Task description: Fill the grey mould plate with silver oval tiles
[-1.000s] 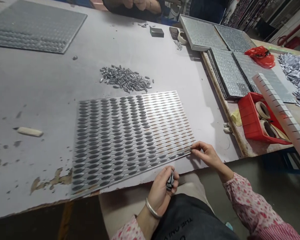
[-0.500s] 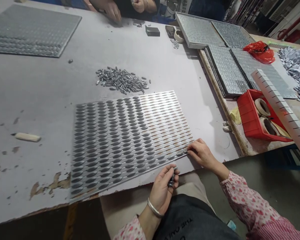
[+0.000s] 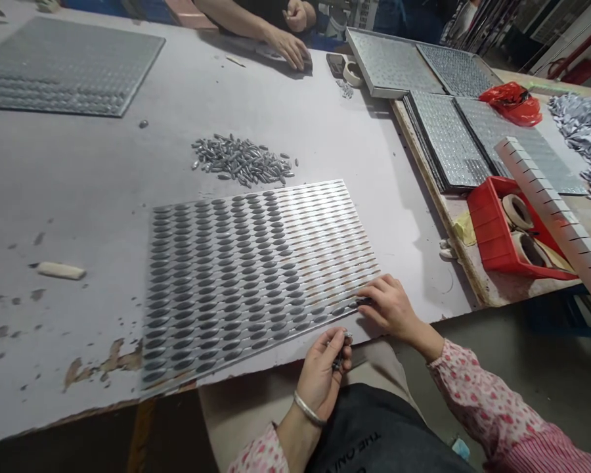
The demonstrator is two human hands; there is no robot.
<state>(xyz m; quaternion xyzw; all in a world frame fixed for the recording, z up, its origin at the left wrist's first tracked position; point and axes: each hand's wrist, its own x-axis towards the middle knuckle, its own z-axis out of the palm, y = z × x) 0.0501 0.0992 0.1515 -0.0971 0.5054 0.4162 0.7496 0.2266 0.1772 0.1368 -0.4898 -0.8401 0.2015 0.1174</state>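
Observation:
A metal grid tray (image 3: 325, 223) with rows of oval slots lies on the grey table (image 3: 79, 190); dark oval pieces fill its left and near part. My right hand (image 3: 387, 305) rests at the tray's near right corner, fingertips pinched on a dark oval piece (image 3: 363, 302) in the bottom row. My left hand (image 3: 322, 371) is curled just off the table's front edge, holding a small bunch of oval pieces (image 3: 339, 358). A loose pile of the same grey pieces (image 3: 241, 161) lies beyond the tray.
Another person's hands (image 3: 288, 46) work at the table's far edge. A filled tray (image 3: 64, 62) lies far left, stacked trays (image 3: 448, 131) to the right. A red bin (image 3: 492, 243) holds tape rolls beside a white strip (image 3: 551, 210). A small white stick (image 3: 59, 270) lies left.
My right hand slid left along the tray's near edge onto the bottom row. My left hand rose slightly. The other person's hand reached out onto the far table.

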